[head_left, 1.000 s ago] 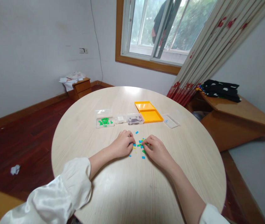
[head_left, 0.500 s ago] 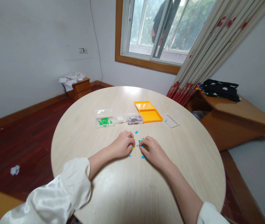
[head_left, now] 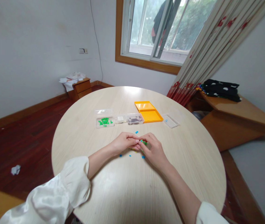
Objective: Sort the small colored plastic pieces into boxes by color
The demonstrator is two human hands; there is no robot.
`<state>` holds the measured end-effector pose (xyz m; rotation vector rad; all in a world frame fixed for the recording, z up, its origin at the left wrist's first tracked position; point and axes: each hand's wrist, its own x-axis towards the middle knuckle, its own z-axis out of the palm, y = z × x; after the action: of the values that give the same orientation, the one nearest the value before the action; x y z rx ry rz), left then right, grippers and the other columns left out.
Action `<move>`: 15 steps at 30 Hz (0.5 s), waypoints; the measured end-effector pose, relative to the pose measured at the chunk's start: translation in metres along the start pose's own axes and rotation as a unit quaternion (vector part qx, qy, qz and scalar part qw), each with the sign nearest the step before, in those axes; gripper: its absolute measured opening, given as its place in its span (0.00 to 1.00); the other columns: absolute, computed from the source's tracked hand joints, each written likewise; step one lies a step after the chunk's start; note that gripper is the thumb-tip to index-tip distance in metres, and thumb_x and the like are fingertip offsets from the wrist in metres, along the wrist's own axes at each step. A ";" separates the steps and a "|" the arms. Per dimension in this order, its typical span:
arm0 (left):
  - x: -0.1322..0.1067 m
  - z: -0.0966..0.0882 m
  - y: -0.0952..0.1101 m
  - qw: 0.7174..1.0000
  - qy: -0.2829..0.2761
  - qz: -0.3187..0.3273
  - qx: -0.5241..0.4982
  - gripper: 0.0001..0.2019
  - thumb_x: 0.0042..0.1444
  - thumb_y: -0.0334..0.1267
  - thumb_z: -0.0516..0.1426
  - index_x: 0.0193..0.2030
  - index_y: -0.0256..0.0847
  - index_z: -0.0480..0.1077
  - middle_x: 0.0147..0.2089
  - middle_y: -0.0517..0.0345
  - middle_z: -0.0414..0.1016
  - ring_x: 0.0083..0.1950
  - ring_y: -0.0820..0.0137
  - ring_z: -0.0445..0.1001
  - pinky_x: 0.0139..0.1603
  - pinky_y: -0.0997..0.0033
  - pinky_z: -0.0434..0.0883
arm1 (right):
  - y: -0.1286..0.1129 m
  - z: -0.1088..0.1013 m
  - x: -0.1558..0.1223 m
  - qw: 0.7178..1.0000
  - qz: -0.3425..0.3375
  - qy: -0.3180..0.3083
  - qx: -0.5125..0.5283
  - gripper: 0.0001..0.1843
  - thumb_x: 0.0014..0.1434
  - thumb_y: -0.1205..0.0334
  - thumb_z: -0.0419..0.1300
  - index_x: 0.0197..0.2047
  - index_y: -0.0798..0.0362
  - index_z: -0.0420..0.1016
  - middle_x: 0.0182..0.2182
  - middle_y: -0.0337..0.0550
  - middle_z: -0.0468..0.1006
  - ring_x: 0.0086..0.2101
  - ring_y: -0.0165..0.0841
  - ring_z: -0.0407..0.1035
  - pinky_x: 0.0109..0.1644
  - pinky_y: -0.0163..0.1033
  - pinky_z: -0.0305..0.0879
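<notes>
My left hand (head_left: 125, 144) and my right hand (head_left: 155, 149) meet over the middle of the table, fingertips touching or nearly so. Between the bent fingers of the right hand shows a small cluster of green and blue plastic pieces (head_left: 144, 142). The left thumb and fingers are pinched together at that cluster's left side; what they hold is too small to make out. Loose blue pieces lie about the hands: one beyond them (head_left: 136, 132), one in front of the right hand (head_left: 143, 157), and two near the left wrist. Tiny yellow bits show under the fingers.
Behind the hands stand a clear box of green pieces (head_left: 105, 126), a small white box (head_left: 120, 119), a clear box of grey pieces (head_left: 135, 123), an open orange case (head_left: 152, 117) and a clear tray (head_left: 172, 124) on the round table (head_left: 113, 193).
My left hand has moved right and up to meet the right hand, uncovering a blue piece on the table. The right hand has lifted slightly with the green and blue cluster.
</notes>
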<state>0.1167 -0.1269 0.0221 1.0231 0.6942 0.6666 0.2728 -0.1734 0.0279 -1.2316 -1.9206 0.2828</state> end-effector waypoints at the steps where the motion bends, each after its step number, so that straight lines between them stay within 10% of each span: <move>1: 0.000 0.000 0.000 1.000 0.006 -0.004 -0.013 0.12 0.44 0.36 0.66 0.32 0.30 0.72 0.26 0.52 0.76 0.28 0.73 0.75 0.38 0.69 0.72 | 0.001 -0.001 0.000 1.000 -0.001 0.004 0.000 0.06 0.58 0.65 0.55 0.37 0.52 0.73 0.31 0.44 0.73 0.35 0.34 0.67 0.39 0.40 0.63; 15: 0.000 -0.003 0.006 0.996 0.085 0.002 0.005 0.05 0.49 0.26 0.61 0.28 0.31 0.67 0.19 0.56 0.73 0.21 0.75 0.73 0.30 0.73 0.72 | 0.022 -0.005 -0.005 0.980 0.068 -0.120 -0.144 0.06 0.56 0.66 0.56 0.31 0.52 0.75 0.31 0.43 0.76 0.35 0.35 0.68 0.42 0.41 0.58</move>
<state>0.1130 -0.1231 0.0270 0.9845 0.8441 0.7592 0.2917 -0.1676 0.0161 -1.5842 -2.1419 0.2388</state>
